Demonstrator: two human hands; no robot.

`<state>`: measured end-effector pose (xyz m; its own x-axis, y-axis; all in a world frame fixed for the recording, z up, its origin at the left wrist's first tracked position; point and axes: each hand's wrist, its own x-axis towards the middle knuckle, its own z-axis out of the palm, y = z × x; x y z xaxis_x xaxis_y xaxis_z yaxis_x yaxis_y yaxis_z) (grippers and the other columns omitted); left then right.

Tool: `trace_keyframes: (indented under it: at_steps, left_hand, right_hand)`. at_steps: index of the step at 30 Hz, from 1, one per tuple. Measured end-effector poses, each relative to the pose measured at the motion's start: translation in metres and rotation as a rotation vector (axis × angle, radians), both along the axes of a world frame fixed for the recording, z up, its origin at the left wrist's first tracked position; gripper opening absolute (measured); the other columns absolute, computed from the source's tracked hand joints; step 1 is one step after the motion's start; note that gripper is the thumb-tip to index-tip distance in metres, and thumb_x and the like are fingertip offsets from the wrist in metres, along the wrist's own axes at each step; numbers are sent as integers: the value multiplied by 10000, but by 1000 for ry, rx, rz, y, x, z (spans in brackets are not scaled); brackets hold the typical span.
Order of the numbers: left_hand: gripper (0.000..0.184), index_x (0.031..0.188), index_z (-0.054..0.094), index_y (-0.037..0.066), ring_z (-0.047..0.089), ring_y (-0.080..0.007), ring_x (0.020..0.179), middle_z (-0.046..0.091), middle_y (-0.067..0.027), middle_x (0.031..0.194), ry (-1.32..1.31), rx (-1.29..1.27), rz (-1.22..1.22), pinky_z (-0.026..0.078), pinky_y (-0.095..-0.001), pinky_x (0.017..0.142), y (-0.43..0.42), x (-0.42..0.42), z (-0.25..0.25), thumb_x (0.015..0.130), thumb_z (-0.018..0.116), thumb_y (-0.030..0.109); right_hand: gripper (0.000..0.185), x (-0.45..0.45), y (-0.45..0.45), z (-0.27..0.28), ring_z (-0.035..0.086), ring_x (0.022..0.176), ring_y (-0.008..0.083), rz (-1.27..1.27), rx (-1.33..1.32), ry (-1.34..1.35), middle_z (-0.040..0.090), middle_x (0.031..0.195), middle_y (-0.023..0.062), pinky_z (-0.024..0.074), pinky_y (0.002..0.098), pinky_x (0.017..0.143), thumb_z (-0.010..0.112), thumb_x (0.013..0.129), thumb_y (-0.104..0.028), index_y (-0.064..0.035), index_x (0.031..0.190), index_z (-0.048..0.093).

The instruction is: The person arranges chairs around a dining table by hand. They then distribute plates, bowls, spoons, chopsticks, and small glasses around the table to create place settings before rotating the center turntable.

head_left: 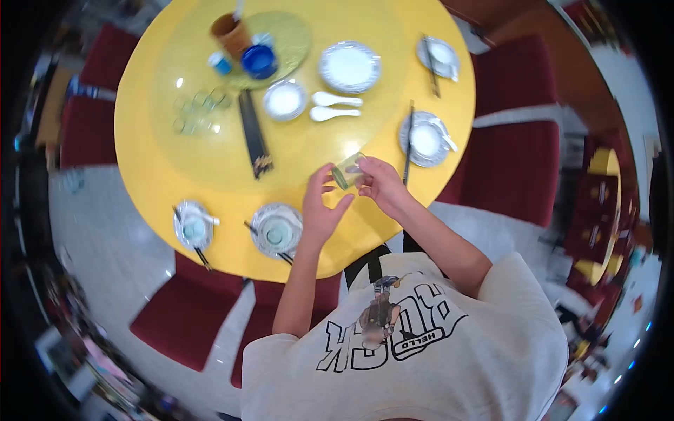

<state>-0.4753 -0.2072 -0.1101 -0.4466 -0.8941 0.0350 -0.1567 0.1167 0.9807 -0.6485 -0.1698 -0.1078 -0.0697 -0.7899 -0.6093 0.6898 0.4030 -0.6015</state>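
Observation:
Over the near part of the yellow round table (281, 196), my right hand (382, 184) grips a clear drinking glass (347, 172), which lies tilted on its side in the fingers. My left hand (324, 203) is just left of the glass, fingers apart and curved, the thumb pointing toward it. Beyond the hands are two white spoons (335, 114) and a stack of white plates (349, 67). A bundle of dark chopsticks (254, 133) lies left of them, next to a white bowl stack (285, 100).
Place settings with plates and chopsticks stand at the right (426, 140), far right (439, 56), near left (193, 224) and near middle (277, 230). Several upside glasses (200, 109), a blue bowl (259, 62) and a brown container (230, 35) stand farther off. Red chairs (512, 168) surround the table.

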Motion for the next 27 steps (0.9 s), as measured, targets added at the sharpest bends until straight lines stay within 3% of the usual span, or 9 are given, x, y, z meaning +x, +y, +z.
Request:
trace_keyframes:
  at_steps: [4, 6, 8, 10, 16, 23, 27]
  left_hand:
    - [591, 1265, 518, 41, 614, -217, 977, 569, -103, 1178, -40, -74, -217, 518, -325, 797, 14, -87, -9, 732, 772, 57]
    - [526, 1193, 575, 38, 623, -221, 891, 603, -101, 1074, -119, -199, -298, 522, -318, 764, 16, -127, -12, 715, 792, 81]
    - [493, 1156, 601, 41, 610, -225, 850, 613, -102, 1019, -165, -229, -338, 515, -299, 744, 16, -165, -17, 707, 796, 96]
    - [523, 1163, 587, 62, 615, -255, 872, 608, -110, 1040, -272, -401, -349, 517, -324, 745, 5, -201, -33, 689, 799, 132]
    - [522, 1115, 559, 94, 591, -347, 927, 590, -138, 1015, -515, -614, -357, 502, -438, 756, -10, -272, -80, 652, 792, 153]
    - [524, 1115, 576, 138, 556, -279, 954, 584, -79, 1002, -575, -707, -410, 436, -426, 792, -7, -288, -99, 637, 792, 149]
    - [503, 1107, 590, 120, 564, -308, 949, 605, -90, 1034, -572, -707, -359, 440, -436, 806, -5, -286, -100, 645, 787, 144]
  right_hand:
    - [195, -54, 56, -9, 613, 751, 88, -230, -89, -88, 650, 950, 4, 515, 259, 637, 613, 935, -246, -94, 1053, 589]
    - [280, -76, 78, -6, 627, 803, 106, -368, -10, -70, 644, 1033, 32, 529, 266, 655, 605, 939, -248, -79, 1156, 555]
    - [552, -91, 101, -16, 609, 960, 165, -449, 96, 188, 540, 1260, 98, 534, 303, 683, 622, 921, -223, -57, 1384, 371]
    - [446, -104, 131, -15, 603, 951, 161, -505, 206, 327, 542, 1221, 83, 517, 303, 718, 575, 937, -209, -80, 1335, 422]
    - [383, -125, 242, -59, 599, 868, 144, -607, 391, 389, 555, 1142, 53, 497, 279, 672, 572, 893, -96, -107, 1265, 480]
    - [241, -126, 269, -66, 595, 805, 119, -739, 412, 313, 595, 1010, 13, 486, 256, 635, 584, 895, -90, -97, 1134, 555]
    - [221, -131, 244, -60, 593, 805, 118, -661, 339, 335, 608, 992, 12, 486, 255, 652, 590, 902, -108, -98, 1122, 566]
